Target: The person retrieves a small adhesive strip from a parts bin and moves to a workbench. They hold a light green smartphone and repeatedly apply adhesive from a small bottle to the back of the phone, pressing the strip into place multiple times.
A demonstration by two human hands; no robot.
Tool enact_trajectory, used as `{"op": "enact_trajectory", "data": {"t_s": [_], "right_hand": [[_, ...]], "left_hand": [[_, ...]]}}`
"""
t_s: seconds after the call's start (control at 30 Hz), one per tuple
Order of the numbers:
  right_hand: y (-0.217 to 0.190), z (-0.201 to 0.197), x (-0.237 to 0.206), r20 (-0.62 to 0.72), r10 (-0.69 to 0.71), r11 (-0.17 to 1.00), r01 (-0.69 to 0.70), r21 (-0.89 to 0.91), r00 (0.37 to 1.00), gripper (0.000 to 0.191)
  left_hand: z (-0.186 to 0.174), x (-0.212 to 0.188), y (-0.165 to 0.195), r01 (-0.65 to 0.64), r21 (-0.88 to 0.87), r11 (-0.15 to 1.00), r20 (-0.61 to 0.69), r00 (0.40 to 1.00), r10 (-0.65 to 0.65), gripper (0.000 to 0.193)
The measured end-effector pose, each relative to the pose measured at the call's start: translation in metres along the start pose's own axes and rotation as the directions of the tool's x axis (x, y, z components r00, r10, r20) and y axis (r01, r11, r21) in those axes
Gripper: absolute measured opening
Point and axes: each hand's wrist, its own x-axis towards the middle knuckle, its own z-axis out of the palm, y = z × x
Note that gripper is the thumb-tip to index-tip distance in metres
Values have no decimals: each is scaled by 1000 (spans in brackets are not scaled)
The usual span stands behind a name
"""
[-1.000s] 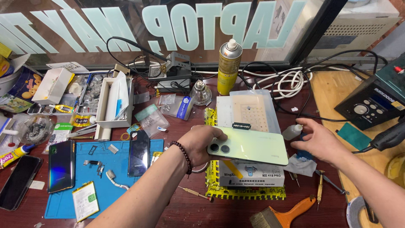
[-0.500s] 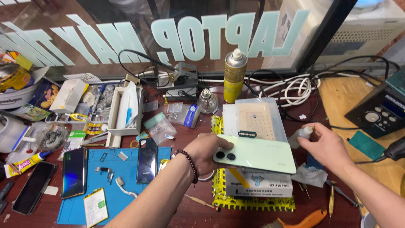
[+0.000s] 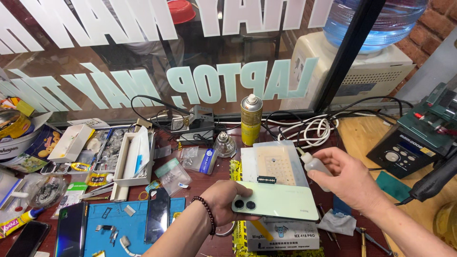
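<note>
My left hand (image 3: 227, 201) holds a pale green smartphone (image 3: 278, 202) by its camera end, back side up, above a white box (image 3: 282, 234). My right hand (image 3: 350, 180) grips a small clear squeeze bottle (image 3: 314, 165) with its nozzle pointing left, just above the phone's right part. Behind the phone lies a white heating pad (image 3: 275, 164) with a thin razor blade (image 3: 266, 179) on its near edge.
A yellow spray can (image 3: 251, 119) stands behind the pad. A blue work mat (image 3: 114, 227) with dark phones and small parts lies at the left. White cables (image 3: 309, 131), a soldering station (image 3: 414, 143) and a black hot-air handle (image 3: 433, 183) sit at the right.
My right hand picked up the small clear bottle and brought it over the phone. The left hand lifted the phone slightly. The view tilted upward.
</note>
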Motion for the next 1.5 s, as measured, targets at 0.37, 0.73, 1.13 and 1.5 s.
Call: {"op": "enact_trajectory", "data": {"t_s": [0.37,0.73,1.13,1.5], "right_hand": [[-51,30,-35,0,-136,867,119,-483,991,50],[-57,51,-38,100,-246,801,260,-539,964,41],[-60,42,-41,102,-184,776,209,-596,978,40],[-57,35,-42,113,-184,762,215,-611,976,42]], "left_hand": [[17,-19,4,-70,20,997,-114,991,72,38],[5,-3,-2,-114,20,993,10,993,114,32],[9,-9,-3,-117,48,992,-10,993,117,30],[10,-8,-5,-110,22,994,-26,994,111,28]]}}
